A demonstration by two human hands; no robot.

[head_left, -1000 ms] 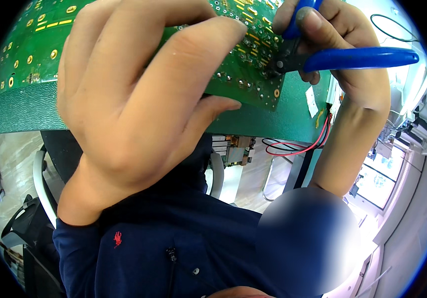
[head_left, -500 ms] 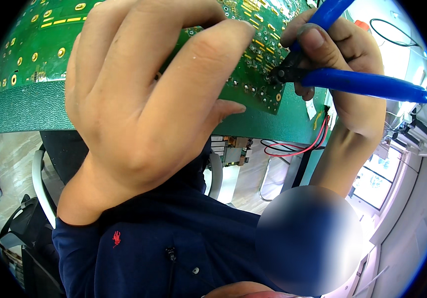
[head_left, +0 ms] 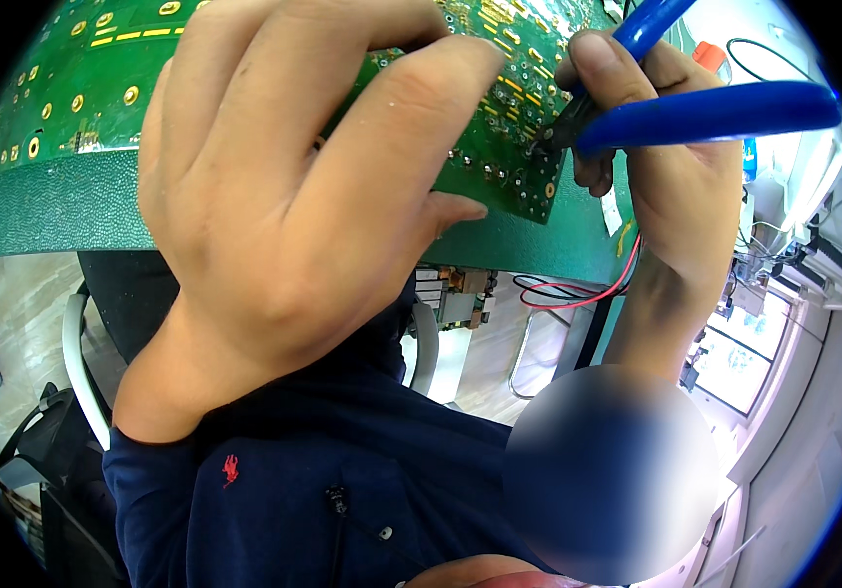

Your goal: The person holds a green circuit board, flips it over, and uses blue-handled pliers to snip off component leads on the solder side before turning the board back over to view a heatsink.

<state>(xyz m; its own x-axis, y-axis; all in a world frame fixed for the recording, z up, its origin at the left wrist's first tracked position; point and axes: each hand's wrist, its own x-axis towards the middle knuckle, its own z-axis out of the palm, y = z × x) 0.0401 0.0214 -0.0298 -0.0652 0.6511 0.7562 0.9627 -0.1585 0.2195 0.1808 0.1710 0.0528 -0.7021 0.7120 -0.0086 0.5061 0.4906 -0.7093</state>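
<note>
your left hand (head_left: 284, 216) is spread wide over the green circuit board (head_left: 78, 88), its fingers (head_left: 411, 127) pressed flat against the soldered face and the thumb tucked under the lower edge, so the board is clamped in that hand and held up above the near edge of the green worktop (head_left: 58, 211), close under the camera. your right hand (head_left: 666, 186) has its fingers closed around the blue handles of the cutters (head_left: 715, 113), and the dark tip sits right on a solder joint near the board's lower right corner (whether the blades have already bitten on a lead i cannot tell, the tip is too small and partly hidden by your thumb).

the main risk is the tip itself: it rests among closely packed pads and gold traces, so a slightly tilted bite could nick a neighbouring joint or lift a pad instead of trimming the lead. the board is held only by one palm, well away from that corner, so the squeeze could flex or twist it and let the cutters skid across the surface. your left fingertips lie near the cutting point, and a slip would carry the tip towards them. a clipped lead could also fly up at your face, since you hold the work so close. below the worktop's edge, the red and black wires (head_left: 577, 289) hang loose near your right wrist and might snag.
</note>
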